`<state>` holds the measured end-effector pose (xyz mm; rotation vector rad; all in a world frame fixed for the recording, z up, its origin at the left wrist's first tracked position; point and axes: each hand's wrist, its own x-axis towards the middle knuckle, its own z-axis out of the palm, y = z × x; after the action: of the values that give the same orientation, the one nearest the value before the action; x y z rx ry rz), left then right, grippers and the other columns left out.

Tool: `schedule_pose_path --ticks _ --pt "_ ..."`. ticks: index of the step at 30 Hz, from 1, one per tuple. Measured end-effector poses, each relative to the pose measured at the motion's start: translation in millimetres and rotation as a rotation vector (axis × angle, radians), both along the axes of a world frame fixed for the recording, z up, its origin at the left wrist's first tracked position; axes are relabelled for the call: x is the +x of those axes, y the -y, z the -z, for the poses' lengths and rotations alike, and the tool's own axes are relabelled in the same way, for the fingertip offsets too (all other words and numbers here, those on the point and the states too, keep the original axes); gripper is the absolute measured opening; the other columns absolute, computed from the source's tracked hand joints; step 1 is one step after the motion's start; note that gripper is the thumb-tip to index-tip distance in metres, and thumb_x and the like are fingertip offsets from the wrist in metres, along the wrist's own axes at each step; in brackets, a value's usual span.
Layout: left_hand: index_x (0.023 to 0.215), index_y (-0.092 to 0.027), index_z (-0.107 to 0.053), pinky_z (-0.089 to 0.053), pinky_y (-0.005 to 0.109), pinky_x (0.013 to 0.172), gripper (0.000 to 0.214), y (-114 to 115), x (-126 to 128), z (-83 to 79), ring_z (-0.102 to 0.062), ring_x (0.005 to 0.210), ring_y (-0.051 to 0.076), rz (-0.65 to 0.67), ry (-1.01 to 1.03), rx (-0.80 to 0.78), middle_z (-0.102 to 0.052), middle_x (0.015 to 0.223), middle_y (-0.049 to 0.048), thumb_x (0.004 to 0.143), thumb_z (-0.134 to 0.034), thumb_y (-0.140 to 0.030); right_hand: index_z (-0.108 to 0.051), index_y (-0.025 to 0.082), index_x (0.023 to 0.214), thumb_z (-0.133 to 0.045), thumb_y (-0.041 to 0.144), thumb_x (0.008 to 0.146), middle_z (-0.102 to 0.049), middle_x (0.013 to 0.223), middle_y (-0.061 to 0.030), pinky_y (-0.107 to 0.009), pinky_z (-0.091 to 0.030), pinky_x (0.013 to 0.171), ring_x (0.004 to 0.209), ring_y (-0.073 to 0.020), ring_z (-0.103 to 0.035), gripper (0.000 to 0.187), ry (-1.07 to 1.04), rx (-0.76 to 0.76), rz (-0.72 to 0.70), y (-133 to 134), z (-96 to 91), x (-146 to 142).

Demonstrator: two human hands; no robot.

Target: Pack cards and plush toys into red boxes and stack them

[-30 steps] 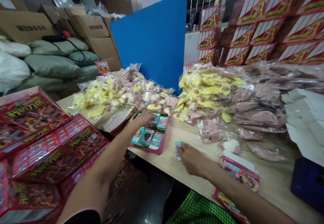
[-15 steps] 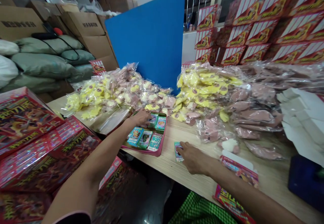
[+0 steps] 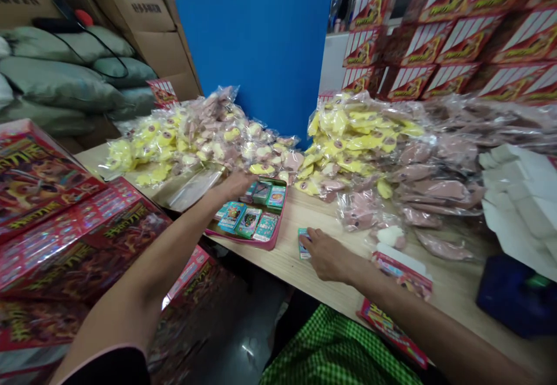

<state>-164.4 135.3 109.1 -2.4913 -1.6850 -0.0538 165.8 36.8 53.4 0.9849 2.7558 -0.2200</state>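
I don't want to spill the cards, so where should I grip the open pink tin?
Likely the right wall of the pink tin, from the right, pinching its rim: that raised edge shows uncovered, while the left hand reaches over the left part.

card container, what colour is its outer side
The container is deep pink outside, best seen in the head view at its near right corner.

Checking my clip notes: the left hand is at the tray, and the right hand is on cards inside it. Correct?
Not inside: the head view shows the cards under the right hand on the table, beside the tray. The left hand is at it.
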Motion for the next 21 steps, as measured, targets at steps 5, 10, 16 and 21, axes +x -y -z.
schedule_pose_path --ticks 5,10,16,21 --pt "0.143 -0.016 -0.052 -0.031 0.061 0.114 0.047 60.9 39.4 -11.4 -0.05 0.138 0.034 -0.106 0.123 0.296 -0.069 0.128 0.0172 0.099 -0.038 -0.012 -0.055 -0.006 0.133 -0.045 0.0 0.087 -0.061 0.12 -0.0325 -0.045 -0.051 0.09 0.109 -0.0389 -0.061 0.048 0.081 0.101 0.147 -7.4 10.2 16.0" --pt "0.144 -0.014 -0.052 -0.043 0.051 0.102 0.052 147.0 135.8 43.6 -0.055 0.133 0.034 0.164 0.092 -0.035 -0.066 0.135 0.0206 0.094 -0.043 -0.006 -0.062 -0.002 0.125 -0.037 -0.002 0.088 -0.068 0.107 -0.0282 -0.04 -0.054 0.08 0.096 -0.035 -0.069 0.045 0.087 0.143 0.158 -17.4 20.8 34.8" --pt "0.105 -0.016 -0.074 -0.05 0.043 0.09 0.027 153.8 160.5 64.6 -0.066 0.108 0.031 0.182 0.03 -0.179 -0.075 0.106 0.0163 0.083 -0.061 -0.008 -0.062 -0.005 0.127 -0.044 0.0 0.084 -0.065 0.117 -0.0339 -0.049 -0.055 0.089 0.107 -0.0418 -0.065 0.047 0.034 0.212 0.1 -14.3 32.4 38.3" --pt "0.102 -0.024 -0.073 -0.05 0.034 0.089 0.03 123.3 79.8 2.8 -0.068 0.098 0.022 0.113 0.065 -0.207 -0.076 0.101 0.0045 0.084 -0.057 -0.007 -0.061 -0.003 0.13 -0.046 0.0 0.084 -0.066 0.119 -0.03 -0.044 -0.054 0.093 0.106 -0.0367 -0.065 0.049 0.026 0.219 0.094 -14.7 36.5 46.4"
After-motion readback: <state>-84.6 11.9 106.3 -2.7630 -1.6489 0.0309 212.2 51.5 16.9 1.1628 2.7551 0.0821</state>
